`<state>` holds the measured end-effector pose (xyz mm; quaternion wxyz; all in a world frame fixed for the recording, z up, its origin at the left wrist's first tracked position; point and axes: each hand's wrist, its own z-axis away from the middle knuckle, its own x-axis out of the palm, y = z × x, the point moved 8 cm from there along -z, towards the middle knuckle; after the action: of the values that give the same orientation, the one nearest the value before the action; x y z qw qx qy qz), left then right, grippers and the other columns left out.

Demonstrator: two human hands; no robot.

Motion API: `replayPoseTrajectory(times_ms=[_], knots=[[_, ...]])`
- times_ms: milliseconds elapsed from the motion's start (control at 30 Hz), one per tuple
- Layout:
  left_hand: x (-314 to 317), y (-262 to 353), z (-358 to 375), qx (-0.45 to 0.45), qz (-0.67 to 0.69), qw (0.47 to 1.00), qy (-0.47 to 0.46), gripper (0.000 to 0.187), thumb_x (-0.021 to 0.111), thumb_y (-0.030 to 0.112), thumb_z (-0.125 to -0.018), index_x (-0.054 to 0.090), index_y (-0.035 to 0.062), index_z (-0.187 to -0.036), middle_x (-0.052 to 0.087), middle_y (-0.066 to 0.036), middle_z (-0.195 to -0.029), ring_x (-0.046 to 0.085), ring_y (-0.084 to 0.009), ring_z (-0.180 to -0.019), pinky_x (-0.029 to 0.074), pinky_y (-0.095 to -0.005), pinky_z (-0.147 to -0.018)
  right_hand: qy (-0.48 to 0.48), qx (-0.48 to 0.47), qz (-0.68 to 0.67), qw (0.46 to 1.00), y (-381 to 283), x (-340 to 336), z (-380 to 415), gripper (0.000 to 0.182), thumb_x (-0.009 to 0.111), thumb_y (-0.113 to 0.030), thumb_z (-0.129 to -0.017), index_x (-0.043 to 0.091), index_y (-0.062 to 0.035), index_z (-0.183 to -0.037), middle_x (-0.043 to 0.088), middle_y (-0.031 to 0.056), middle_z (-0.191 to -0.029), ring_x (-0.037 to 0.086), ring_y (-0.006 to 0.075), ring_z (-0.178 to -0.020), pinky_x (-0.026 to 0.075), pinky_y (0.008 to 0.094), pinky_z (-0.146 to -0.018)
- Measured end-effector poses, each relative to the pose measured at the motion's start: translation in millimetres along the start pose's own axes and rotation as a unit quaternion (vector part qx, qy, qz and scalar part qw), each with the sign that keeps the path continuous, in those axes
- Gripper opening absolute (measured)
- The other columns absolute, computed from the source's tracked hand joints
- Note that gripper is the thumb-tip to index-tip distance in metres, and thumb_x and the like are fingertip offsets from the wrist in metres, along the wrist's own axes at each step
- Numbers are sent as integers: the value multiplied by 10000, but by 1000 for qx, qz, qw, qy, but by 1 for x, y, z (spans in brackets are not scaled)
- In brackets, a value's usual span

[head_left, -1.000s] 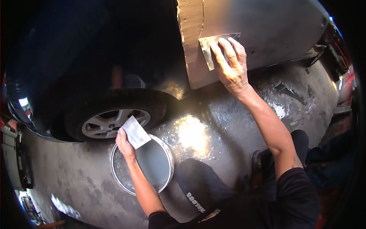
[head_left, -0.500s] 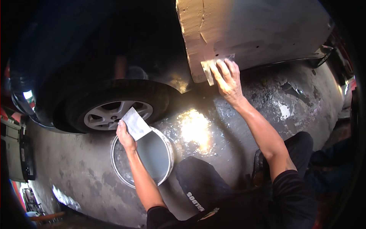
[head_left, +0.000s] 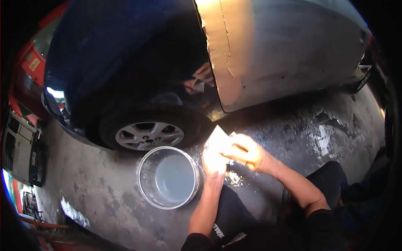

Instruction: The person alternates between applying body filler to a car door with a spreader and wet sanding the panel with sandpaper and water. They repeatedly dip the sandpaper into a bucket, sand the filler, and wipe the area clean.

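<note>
My left hand (head_left: 212, 164) grips a flat, pale square plate (head_left: 217, 137), its surface washed out by bright light. My right hand (head_left: 250, 154) is brought up against it, with bent fingers closed on a thin spreader (head_left: 232, 134), of which only a small edge shows. Glare hides where the two pieces touch. Above the hands is a grey car door (head_left: 284, 54) with a beige, filler-like strip (head_left: 217, 50) along its front edge. A crack-like line runs down that strip.
A round bucket (head_left: 144, 190) holding cloudy grey liquid stands left of my hands. Behind it are the car's wheel (head_left: 150, 136) and dark blue fender (head_left: 125, 54). The concrete floor (head_left: 104, 201) has wet, shiny patches. A grey box-like object (head_left: 21, 146) stands far left.
My right hand has left the lower corner of the door and come down to the plate. My left hand has moved right, from over the bucket, with the plate. The view has shifted.
</note>
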<state>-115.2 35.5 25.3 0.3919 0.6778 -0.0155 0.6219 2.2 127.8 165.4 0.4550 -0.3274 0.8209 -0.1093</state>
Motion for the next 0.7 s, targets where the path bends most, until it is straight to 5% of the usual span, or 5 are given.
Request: replayPoseTrajectory(times_ms=[233,433,500,600,700], knots=[[84,82,17,180,-216,957,-70,249,506,173,-1114,624,-31,-1193,691,-87,-1024,663,-156,-854,575,-301,-794,-47,156,83,983,48,-16,58,584,585,142,-801,672,-75,-1335,635,169,-1299,617,373,-1240,525,430,-1066],[82,77,15,175,-424,883,-98,227,504,105,-1106,655,-65,-1113,673,-80,-977,612,-145,-845,508,-271,-806,-38,-19,193,980,-20,-42,-22,453,740,-23,-677,711,-62,-1128,639,138,-1208,601,357,-1142,497,464,-959],[113,89,29,349,-443,805,-184,237,484,95,-1112,657,-67,-1104,668,-67,-968,591,-136,-847,482,-260,-804,-31,-8,175,984,-24,-19,-10,498,776,-46,-644,718,-83,-1138,647,120,-1195,609,352,-1138,501,471,-951],[37,101,-3,252,-255,933,3,288,494,170,-1120,662,-49,-1039,688,-67,-982,611,-119,-841,492,-273,-763,-110,38,170,979,-21,-15,16,524,744,-15,-680,721,-100,-1197,656,122,-1187,622,330,-1128,510,455,-977],[29,161,-6,258,-251,930,80,333,508,207,-1121,677,-48,-989,687,-46,-918,597,-107,-787,480,-287,-726,-59,68,237,967,-28,-71,-14,583,685,37,-715,671,-62,-1289,628,159,-1249,622,354,-1159,513,458,-1023]])
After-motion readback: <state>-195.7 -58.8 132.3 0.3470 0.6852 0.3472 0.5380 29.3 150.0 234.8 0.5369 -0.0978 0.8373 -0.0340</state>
